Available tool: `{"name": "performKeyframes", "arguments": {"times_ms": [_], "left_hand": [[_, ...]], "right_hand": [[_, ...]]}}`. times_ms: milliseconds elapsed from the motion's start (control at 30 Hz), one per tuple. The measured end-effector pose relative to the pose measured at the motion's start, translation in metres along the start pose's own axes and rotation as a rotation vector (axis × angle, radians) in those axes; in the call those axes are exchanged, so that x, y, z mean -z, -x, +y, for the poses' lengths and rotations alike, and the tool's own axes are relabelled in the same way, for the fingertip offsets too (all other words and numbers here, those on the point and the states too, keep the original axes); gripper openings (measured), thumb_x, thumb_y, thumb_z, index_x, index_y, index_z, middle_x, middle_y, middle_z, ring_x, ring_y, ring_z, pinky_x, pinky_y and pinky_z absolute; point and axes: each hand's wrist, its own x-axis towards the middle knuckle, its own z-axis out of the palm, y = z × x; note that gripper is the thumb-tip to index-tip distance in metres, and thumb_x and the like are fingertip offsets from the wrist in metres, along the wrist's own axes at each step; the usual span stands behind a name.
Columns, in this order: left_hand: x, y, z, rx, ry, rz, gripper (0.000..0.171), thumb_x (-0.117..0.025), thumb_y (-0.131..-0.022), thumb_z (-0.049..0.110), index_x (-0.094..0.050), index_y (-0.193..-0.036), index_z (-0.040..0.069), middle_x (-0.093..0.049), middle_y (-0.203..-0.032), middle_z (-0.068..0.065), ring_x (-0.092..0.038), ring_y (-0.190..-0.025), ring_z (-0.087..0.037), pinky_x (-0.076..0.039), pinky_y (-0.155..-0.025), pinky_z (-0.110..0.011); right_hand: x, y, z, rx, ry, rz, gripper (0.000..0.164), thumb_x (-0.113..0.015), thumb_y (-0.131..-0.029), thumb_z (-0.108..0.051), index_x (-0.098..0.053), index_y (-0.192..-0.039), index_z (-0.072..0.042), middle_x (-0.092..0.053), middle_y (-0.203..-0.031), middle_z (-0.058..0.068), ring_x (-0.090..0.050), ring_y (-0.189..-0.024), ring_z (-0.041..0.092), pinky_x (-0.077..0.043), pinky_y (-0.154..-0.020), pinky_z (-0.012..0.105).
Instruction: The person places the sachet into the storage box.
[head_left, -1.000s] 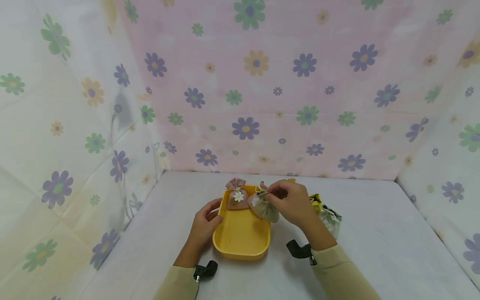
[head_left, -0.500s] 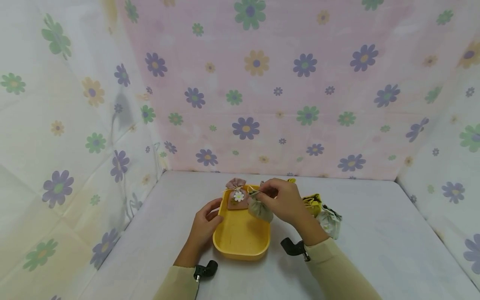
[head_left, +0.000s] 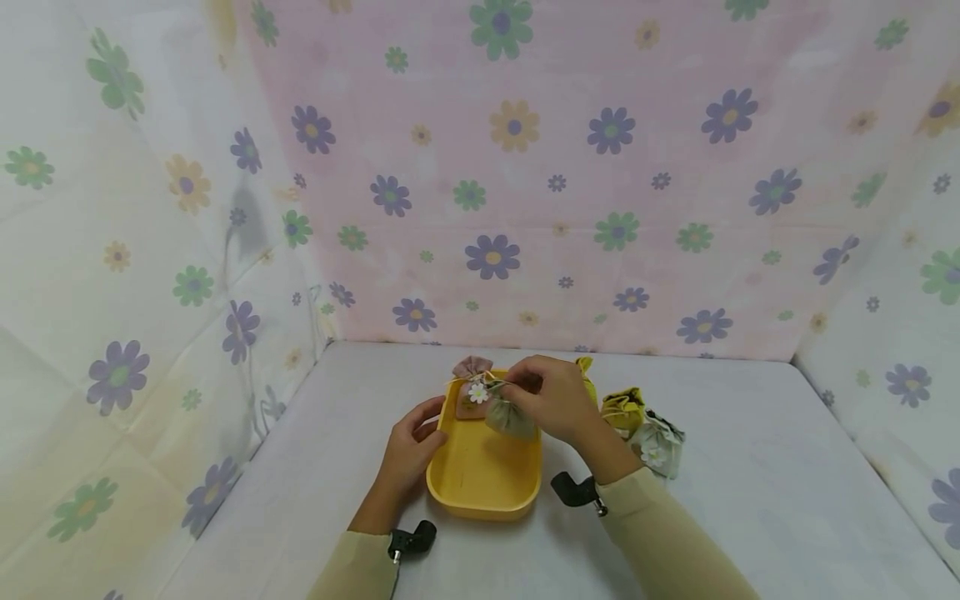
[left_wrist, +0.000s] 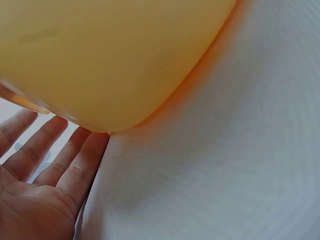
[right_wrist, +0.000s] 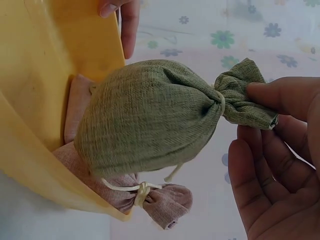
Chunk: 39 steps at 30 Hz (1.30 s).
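My left hand (head_left: 411,437) grips the left rim of a yellow plastic tray (head_left: 480,487), thumb over the edge and fingers along the outer wall. Between thumb and fingers, my right hand (head_left: 555,404) pinches the gathered neck of a green drawstring pouch (right_wrist: 145,120). That pouch hangs tilted over the tray's far right part. A pink pouch (head_left: 472,408) with a white flower lies at the tray's far end. Beneath the green one, a second pink pouch (right_wrist: 165,202) has its tied neck over the rim in the right wrist view; the head view hides it.
On the white table right of the tray sit a yellow pouch (head_left: 624,410), a pale green pouch with a white flower (head_left: 658,446) and another yellow pouch (head_left: 587,375), partly behind my right hand. A flowered cloth (head_left: 555,250) hangs around the back and sides.
My right hand has carried the green pouch leftward over the tray, uncovering more of the pouches on the right. The left hand and tray stay put.
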Motion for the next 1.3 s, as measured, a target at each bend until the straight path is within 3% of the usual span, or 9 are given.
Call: {"name": "performKeyframes", "arguments": {"times_ms": [367, 667, 933, 1300], "left_hand": [[0.002, 0.000, -0.002, -0.009, 0.025, -0.018, 0.055, -0.068, -0.090, 0.006, -0.060, -0.143, 0.021, -0.060, -0.146, -0.007, -0.064, -0.128, -0.030, -0.057, -0.102, -0.035], [0.002, 0.000, -0.002, -0.004, 0.027, -0.018, 0.055, -0.068, -0.091, 0.006, -0.060, -0.143, 0.022, -0.060, -0.146, -0.007, -0.064, -0.128, -0.030, -0.057, -0.102, -0.034], [0.002, 0.000, -0.001, -0.010, 0.029, -0.020, 0.054, -0.068, -0.091, 0.006, -0.060, -0.142, 0.023, -0.060, -0.146, -0.006, -0.064, -0.128, -0.029, -0.057, -0.101, -0.030], [0.001, -0.001, -0.003, -0.036, 0.019, -0.017, 0.054, -0.068, -0.091, 0.008, -0.060, -0.143, 0.023, -0.061, -0.145, -0.005, -0.065, -0.126, -0.028, -0.057, -0.100, -0.030]], "right_hand": [[-0.010, -0.009, -0.003, -0.032, -0.050, -0.068, 0.004, -0.077, -0.094, -0.024, -0.076, -0.097, -0.022, -0.072, -0.091, -0.011, -0.068, -0.079, 0.006, -0.061, -0.072, 0.024], [-0.022, -0.015, -0.001, -0.051, -0.050, -0.080, 0.005, -0.077, -0.093, -0.025, -0.077, -0.098, -0.023, -0.072, -0.091, -0.013, -0.069, -0.080, 0.003, -0.062, -0.074, 0.023], [-0.027, -0.020, -0.007, -0.088, -0.029, -0.120, 0.008, -0.078, -0.093, -0.023, -0.077, -0.101, -0.021, -0.073, -0.094, -0.009, -0.070, -0.083, 0.004, -0.063, -0.078, 0.024], [-0.039, -0.025, -0.006, -0.089, -0.017, -0.190, 0.008, -0.076, -0.095, -0.028, -0.079, -0.099, -0.021, -0.073, -0.094, -0.014, -0.068, -0.084, 0.004, -0.061, -0.076, 0.024]]}}
